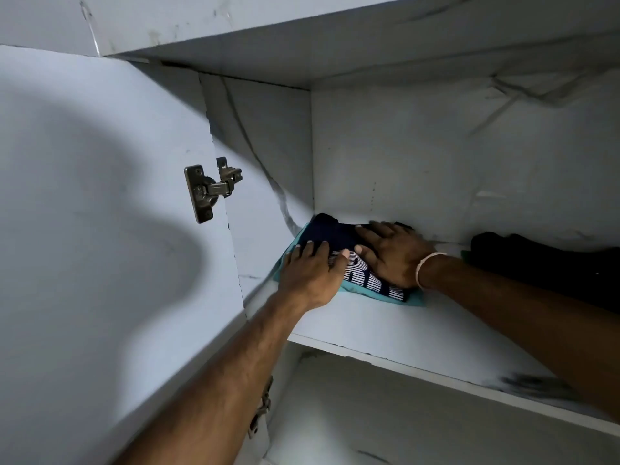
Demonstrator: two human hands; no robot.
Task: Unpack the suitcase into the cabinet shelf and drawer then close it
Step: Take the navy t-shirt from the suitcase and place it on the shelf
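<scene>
my two bare forearms reach up and forward from the bottom of the view into an open white cabinet. nearest on the left is the inside face of the open cabinet door (100, 196), pale and marked with a broad soft shadow, with a dark metal hinge (206, 193) joining it to the cabinet side wall. below my arms the front edge of the shelf (385, 330) runs across at a slant, with a lower compartment showing underneath it.

my left hand (310, 273) lies palm down, fingers stretched flat, on the left part of a folded stack of clothes (362, 273). my right hand (391, 255) lies the same way, open and flat, pressing on the top of the stack, its thumb close to my left fingertips. neither hand is gripping anything. a pale bracelet (426, 268) circles my right wrist.

the stack sits on the shelf, pushed into the back left corner. its top piece is dark navy with white stripes and large pale letters, and a teal piece shows along the left and front edges beneath it.

further right on the same shelf, apart from the stack, a pile of dark clothes (536, 260) rests against the back wall (469, 156), partly hidden by my right forearm. above everything, the underside of the next shelf (369, 45) closes the compartment.
</scene>
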